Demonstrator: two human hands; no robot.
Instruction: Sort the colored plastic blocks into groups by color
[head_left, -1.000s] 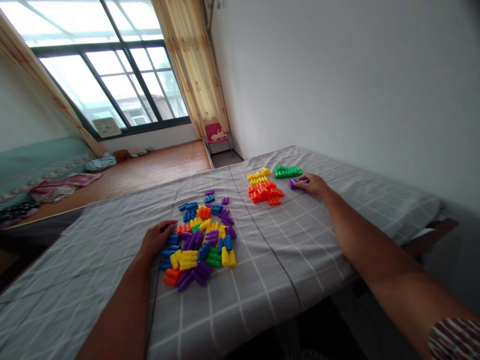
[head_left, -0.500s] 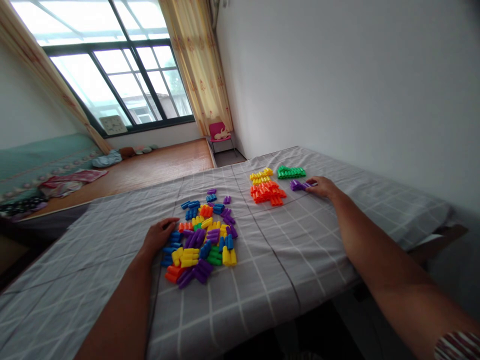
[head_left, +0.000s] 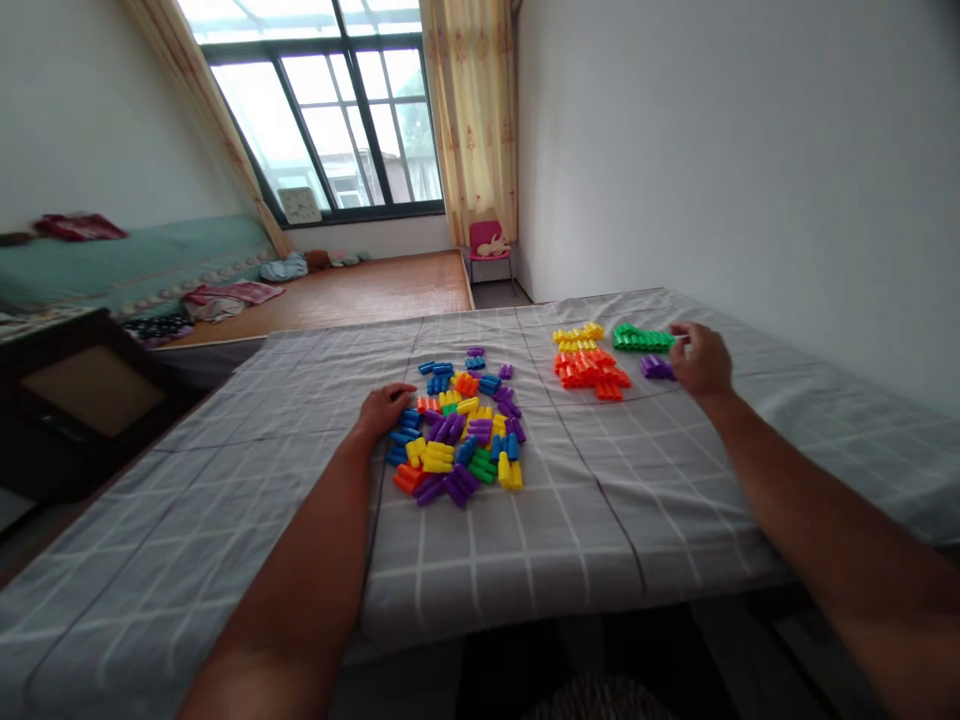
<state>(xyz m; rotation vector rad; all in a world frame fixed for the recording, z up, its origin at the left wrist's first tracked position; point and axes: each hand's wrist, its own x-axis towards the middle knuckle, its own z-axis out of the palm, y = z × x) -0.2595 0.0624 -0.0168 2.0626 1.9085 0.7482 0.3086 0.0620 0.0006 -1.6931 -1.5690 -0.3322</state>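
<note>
A mixed pile of plastic pieces in blue, yellow, purple, orange and green lies on the grey checked cloth. My left hand rests at the pile's left edge beside blue pieces, its fingers loosely bent; whether they hold anything is hidden. Farther right, sorted by colour, are yellow pieces, orange pieces, green pieces and a small purple group. My right hand is beside the right end of the green and purple groups, its fingers curled, with their tips partly hidden.
The cloth-covered table runs to the white wall on the right. Behind it are a low wooden platform, a pink chair with a soft toy, and a window with curtains. A dark cabinet stands at the left.
The view has turned left, shifting everything to the right in the picture. My right hand has moved off the purple pieces to their right, near the green ones. The left hand stays beside the pile.
</note>
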